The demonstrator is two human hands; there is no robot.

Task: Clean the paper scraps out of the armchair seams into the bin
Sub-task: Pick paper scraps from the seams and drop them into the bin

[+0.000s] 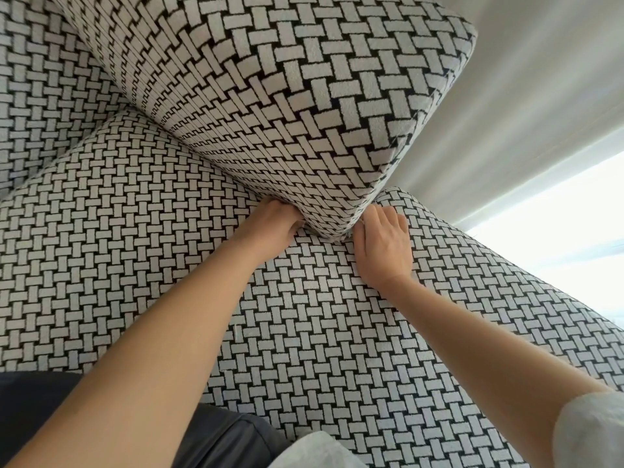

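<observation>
A black-and-white woven-pattern armchair fills the view. Its seat cushion (304,332) lies below and the armrest (287,96) rises above it, with a seam between them. My left hand (273,224) is pushed into that seam, its fingers hidden under the armrest. My right hand (383,244) rests flat on the seat at the armrest's front corner, its fingertips at the seam. No paper scrap and no bin can be seen.
The chair's backrest (40,96) stands at the left. A pale curtain (540,96) hangs at the right beside a bright window (567,224). Dark trousers (219,440) show at the bottom edge.
</observation>
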